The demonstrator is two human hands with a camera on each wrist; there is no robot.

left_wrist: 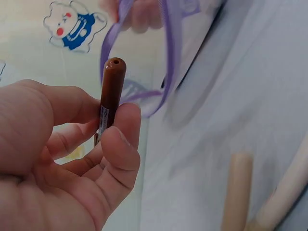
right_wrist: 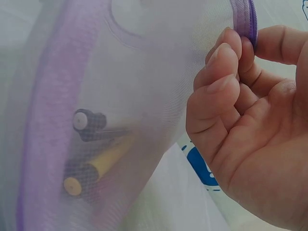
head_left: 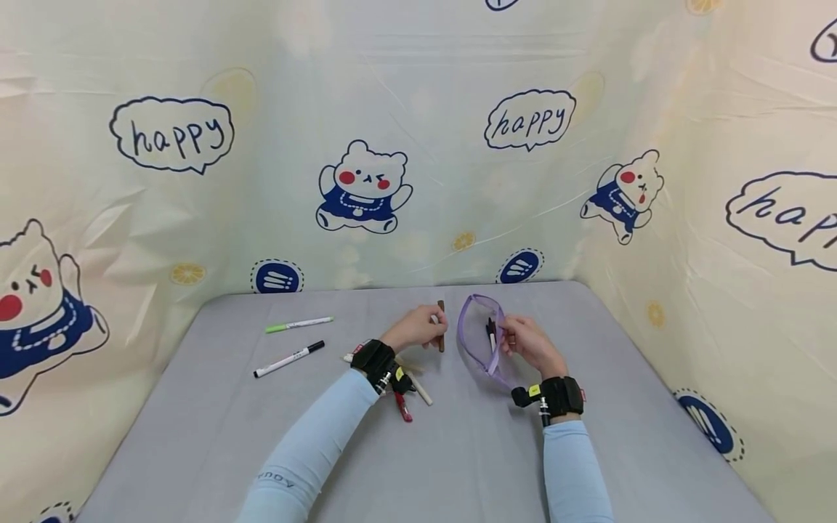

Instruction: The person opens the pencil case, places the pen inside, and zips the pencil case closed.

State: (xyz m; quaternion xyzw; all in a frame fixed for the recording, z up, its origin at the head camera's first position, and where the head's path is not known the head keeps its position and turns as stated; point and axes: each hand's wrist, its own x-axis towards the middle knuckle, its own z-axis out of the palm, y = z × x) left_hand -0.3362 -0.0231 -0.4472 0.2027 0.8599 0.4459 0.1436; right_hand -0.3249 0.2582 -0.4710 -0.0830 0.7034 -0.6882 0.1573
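My left hand (head_left: 417,327) pinches a brown pen (head_left: 441,328) upright between thumb and fingers, just left of a purple mesh zip pouch (head_left: 461,327). In the left wrist view, the rounded end of the brown pen (left_wrist: 113,84) points up, with the pouch's purple rim beyond it. My right hand (head_left: 532,347) pinches the zipped edge (right_wrist: 253,29) of the pouch, whose mouth gapes. Through the mesh, in the right wrist view, show a black-capped pen (right_wrist: 86,120) and a yellow pen (right_wrist: 113,156). The pouch's lowest part is unclear.
On the grey table (head_left: 216,436) lie a green-capped marker (head_left: 298,325) and a black-and-white marker (head_left: 289,359) to the left. A red pen (head_left: 402,408) and a cream-coloured pen (head_left: 421,390) lie partly beneath my left wrist. A patterned curtain (head_left: 431,94) surrounds the table's back and sides.
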